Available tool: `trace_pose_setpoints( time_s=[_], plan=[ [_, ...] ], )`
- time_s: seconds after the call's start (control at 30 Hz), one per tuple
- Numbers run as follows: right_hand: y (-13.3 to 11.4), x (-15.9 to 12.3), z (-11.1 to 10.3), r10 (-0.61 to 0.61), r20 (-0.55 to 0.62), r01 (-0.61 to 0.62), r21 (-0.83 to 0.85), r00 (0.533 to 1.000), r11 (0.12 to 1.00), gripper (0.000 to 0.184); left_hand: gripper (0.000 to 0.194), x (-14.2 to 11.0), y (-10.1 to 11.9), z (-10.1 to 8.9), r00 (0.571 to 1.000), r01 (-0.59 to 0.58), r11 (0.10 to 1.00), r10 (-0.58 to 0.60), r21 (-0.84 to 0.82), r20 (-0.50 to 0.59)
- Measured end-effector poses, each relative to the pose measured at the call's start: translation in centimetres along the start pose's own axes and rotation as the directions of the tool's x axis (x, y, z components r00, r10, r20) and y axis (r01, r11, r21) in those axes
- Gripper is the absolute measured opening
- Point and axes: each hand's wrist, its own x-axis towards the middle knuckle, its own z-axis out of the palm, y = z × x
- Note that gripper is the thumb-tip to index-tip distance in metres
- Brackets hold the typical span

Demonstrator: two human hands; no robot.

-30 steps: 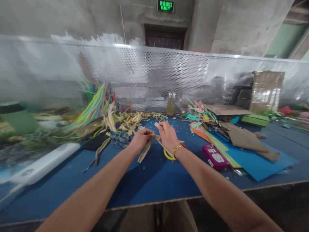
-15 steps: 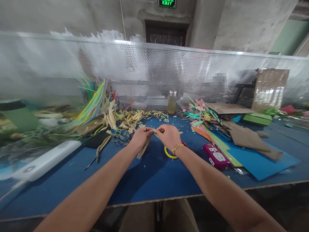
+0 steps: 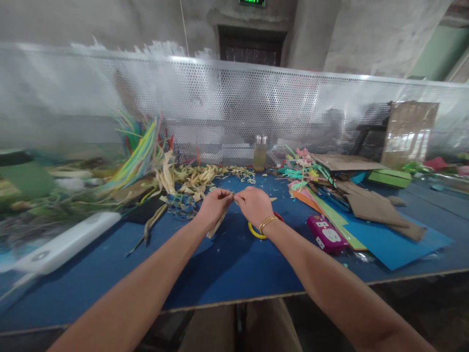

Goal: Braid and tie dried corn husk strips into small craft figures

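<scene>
My left hand (image 3: pixel 212 209) is closed in a pinch on a pale dried husk strip (image 3: pixel 217 226), whose loose end hangs below the fingers. Just to its right, my right hand (image 3: pixel 254 204) pinches at the strip's upper end, fingertips almost touching those of the left. What lies right between the fingertips is tiny and partly hidden. Under my right wrist, on the blue tabletop (image 3: pixel 220 274), lies a yellow and red ring-shaped thing (image 3: pixel 255 233), partly covered by the wrist.
Dried husk pieces (image 3: pixel 201 178) lie heaped beyond my hands, near a glass bottle (image 3: pixel 260 154). To the left are a white power strip (image 3: pixel 73 239) and colourful strips (image 3: pixel 141 159). A purple box (image 3: pixel 326 235), blue sheet (image 3: pixel 395 244) and brown cardboard (image 3: pixel 377 212) are at right.
My fingertips have shifted slightly at the strip's upper end, and less of the strip shows by my right fingers. The view has tilted down a little.
</scene>
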Motion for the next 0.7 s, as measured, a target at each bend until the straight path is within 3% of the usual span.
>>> trace_pose_setpoints(
  time_s=[0.23,0.43,0.7],
  plan=[
    [0.02,0.01,0.09,0.092,-0.054,-0.090,0.051,0.994,0.995,0.020,0.018,-0.12,-0.01,0.28,0.999,-0.037,0.999,0.037,-0.013,0.027],
    [0.02,0.06,0.19,0.087,-0.054,-0.087,0.003,0.995,0.996,0.021,0.020,-0.12,0.16,0.21,1.000,-0.008,0.999,0.007,0.047,0.031],
    [-0.29,-0.13,0.05,-0.048,-0.025,0.046,-0.074,0.999,0.996,0.021,0.019,-0.42,0.92,0.33,0.999,0.027,1.000,-0.027,-0.012,0.030]
  ],
)
